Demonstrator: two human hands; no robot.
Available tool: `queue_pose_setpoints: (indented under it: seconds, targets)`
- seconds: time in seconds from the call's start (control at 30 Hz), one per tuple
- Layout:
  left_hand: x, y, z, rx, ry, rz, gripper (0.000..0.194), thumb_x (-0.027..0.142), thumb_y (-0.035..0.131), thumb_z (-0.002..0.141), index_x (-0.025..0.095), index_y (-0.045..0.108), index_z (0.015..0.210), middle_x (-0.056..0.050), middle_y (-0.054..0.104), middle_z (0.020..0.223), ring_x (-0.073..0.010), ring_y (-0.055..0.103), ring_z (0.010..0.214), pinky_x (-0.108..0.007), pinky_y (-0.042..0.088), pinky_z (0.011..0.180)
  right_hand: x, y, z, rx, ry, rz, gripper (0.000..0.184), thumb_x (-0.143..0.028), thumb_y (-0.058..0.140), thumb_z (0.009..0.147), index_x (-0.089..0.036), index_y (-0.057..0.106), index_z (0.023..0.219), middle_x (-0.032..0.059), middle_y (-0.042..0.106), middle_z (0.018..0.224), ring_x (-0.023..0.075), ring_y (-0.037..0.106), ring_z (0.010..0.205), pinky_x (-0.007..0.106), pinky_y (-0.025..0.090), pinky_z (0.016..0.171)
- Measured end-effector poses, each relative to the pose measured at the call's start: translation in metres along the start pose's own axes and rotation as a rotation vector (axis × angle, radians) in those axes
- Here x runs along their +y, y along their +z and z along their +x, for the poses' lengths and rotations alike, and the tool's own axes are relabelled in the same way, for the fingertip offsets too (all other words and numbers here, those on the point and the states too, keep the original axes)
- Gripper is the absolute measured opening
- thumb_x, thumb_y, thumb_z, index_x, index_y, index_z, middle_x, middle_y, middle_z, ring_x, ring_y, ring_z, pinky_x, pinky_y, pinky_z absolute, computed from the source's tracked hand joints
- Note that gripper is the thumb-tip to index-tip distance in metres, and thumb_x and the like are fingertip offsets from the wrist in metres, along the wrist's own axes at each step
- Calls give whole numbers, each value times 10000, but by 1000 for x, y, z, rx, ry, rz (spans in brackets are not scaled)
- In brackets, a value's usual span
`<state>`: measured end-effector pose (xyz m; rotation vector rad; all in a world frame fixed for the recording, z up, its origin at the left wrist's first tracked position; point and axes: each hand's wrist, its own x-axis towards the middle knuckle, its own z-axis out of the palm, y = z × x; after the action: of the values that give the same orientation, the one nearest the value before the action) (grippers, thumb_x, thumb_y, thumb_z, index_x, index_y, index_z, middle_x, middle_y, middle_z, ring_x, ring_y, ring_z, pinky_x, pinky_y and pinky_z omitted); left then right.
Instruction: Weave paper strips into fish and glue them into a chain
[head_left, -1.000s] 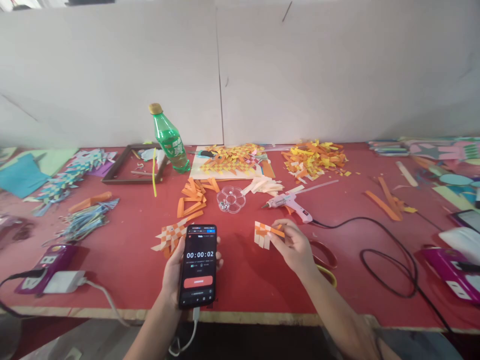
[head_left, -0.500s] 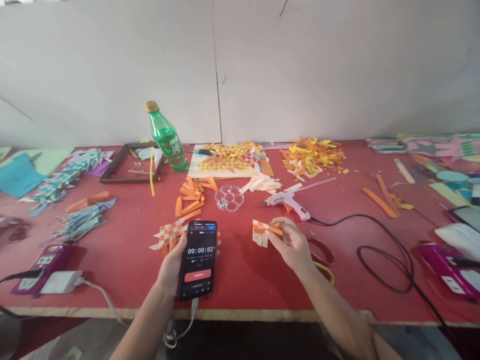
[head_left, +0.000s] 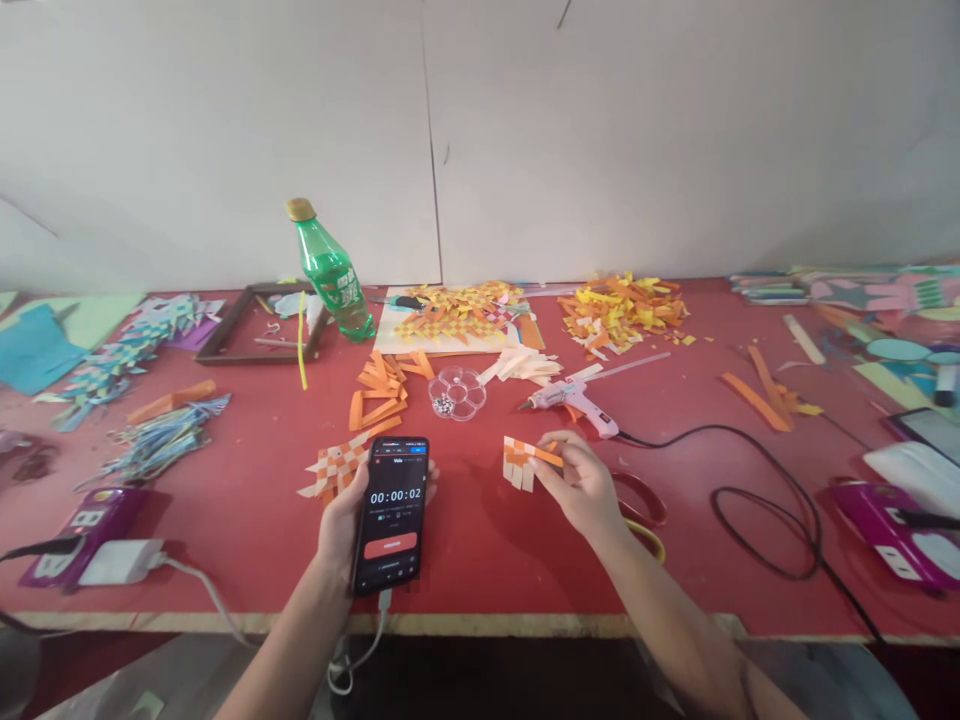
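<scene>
My left hand (head_left: 343, 525) is closed around a black smartphone (head_left: 392, 515) held upright, its screen showing a timer at 00:00:02. A white charging cable (head_left: 384, 620) hangs from the phone's lower end. Between the thumb and fingers of my right hand (head_left: 581, 485) is a small woven paper piece (head_left: 519, 463), orange and cream, with loose strips pointing down. Just behind the phone, an orange and cream woven paper fish (head_left: 332, 468) lies on the red table (head_left: 480, 560), partly hidden by my left hand and the phone.
Behind my hands lie orange paper strips (head_left: 379, 390), cream strips (head_left: 521, 366), a clear flower-shaped tray (head_left: 457, 392) with small beads and a pink glue gun (head_left: 574, 400). A green bottle (head_left: 334, 275) leans near a brown frame (head_left: 259, 350). Scissors (head_left: 641, 520) sit under my right forearm.
Both hands keep their holds on the phone and the woven piece. The whole view has shifted very slightly; nothing was taken up or let go.
</scene>
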<state>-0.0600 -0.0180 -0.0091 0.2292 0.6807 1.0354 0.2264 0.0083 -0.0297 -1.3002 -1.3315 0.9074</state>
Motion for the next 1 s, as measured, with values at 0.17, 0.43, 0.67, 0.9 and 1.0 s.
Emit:
queue_pose_setpoints:
  seconds: [0.17,0.43,0.67,0.9,1.0]
  targets:
    - [-3,7,2,188,22,200,520,473,468,957,50,669,1181,-213,747,1107,-351,709,1047,-515,505,996,-1,0,0,2,3,1,197,-402,675,818,-213,640,774,64,562,932,202,606,817,314,545,680]
    - [-13,9,10,487,296,736,485,529,522,926,215,605,1287,-95,629,1366,-310,542,1305,-458,398,1117,-4,0,1,-29,18,-3,190,-386,668,823,-204,633,780,69,549,937,202,587,842,301,530,695]
    - [-15,12,10,512,460,1203,642,452,568,912,171,392,1461,-187,460,1497,-331,446,1376,-539,331,1140,-24,-1,-2,-116,118,40,182,-377,682,808,-203,638,775,54,545,929,174,577,781,273,512,648]
    - [-21,45,-18,437,763,1578,451,332,630,872,177,563,1290,-154,543,1411,-337,396,1386,-566,260,1167,-49,5,-19,-253,244,138,163,-346,705,784,-207,627,745,28,563,872,178,578,847,279,498,744]
    - [-33,62,-24,225,591,1413,469,339,685,847,240,539,1282,-111,617,1294,-277,595,1184,-450,503,984,-57,11,-27,-345,302,179,144,-324,710,778,-201,639,758,14,561,841,153,568,776,264,480,689]
